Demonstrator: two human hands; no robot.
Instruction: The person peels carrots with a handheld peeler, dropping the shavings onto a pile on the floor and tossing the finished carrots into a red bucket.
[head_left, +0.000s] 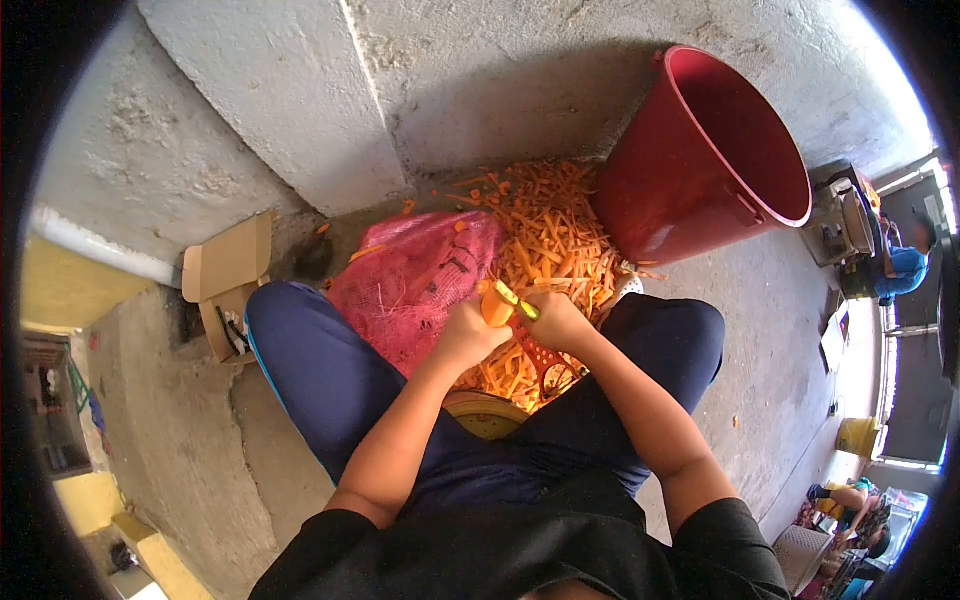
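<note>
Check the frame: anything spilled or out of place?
Orange peelings lie loose on the concrete floor between the pink mesh sack and the red bin, some strewn toward the wall. Looks odd with the bin right beside them, though possibly just normal peeling waste. No damage stands out.

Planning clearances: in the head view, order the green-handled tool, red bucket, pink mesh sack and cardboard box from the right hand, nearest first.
1. Green-handled tool: held in the right hand.
2. Pink mesh sack, front left, and red bucket, front right: too close to call.
3. Cardboard box: far left.
</note>
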